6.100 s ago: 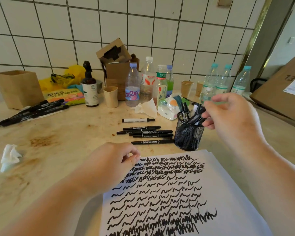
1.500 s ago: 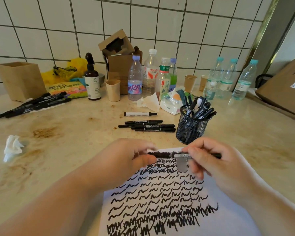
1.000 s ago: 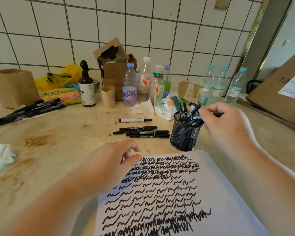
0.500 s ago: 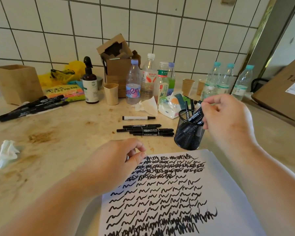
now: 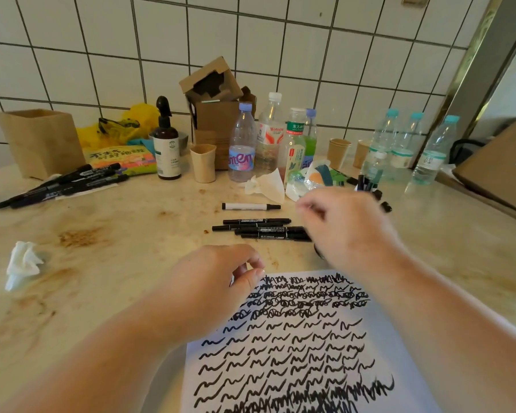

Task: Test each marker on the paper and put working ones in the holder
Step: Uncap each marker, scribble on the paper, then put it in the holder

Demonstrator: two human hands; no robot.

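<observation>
Sheet of paper [image 5: 414,368] flat on the counter [image 5: 116,278], near edge of view, covered with rows of black squiggles. Left hand [image 5: 212,281] resting at the paper's upper-left corner, fingers curled in loosely, thumb tip touching the sheet's edge, nothing visibly held. Right hand [image 5: 343,231] just beyond the paper's top edge, blurred, fingers bent downward; hard to tell whether anything is pinched, probably nothing. Mesh holder [image 5: 318,252] almost wholly hidden behind that hand, only a dark sliver of its base showing just past the paper's top edge, with marker caps [image 5: 367,183] sticking up beyond the knuckles. Four black markers [image 5: 262,229] lying side by side on the counter beyond the paper, left of the right hand, the nearest ends passing under its fingers. White-barrelled marker [image 5: 251,206] lying apart, a little farther from the paper than those four. Another bundle of black markers [image 5: 63,186] well off to the paper's far left, near a brown paper bag [image 5: 42,141]. Crumpled tissue [image 5: 23,263] left of the paper. Bottles [image 5: 268,135], paper cups and a cardboard box [image 5: 212,84] along the tiled wall, beyond the paper.
</observation>
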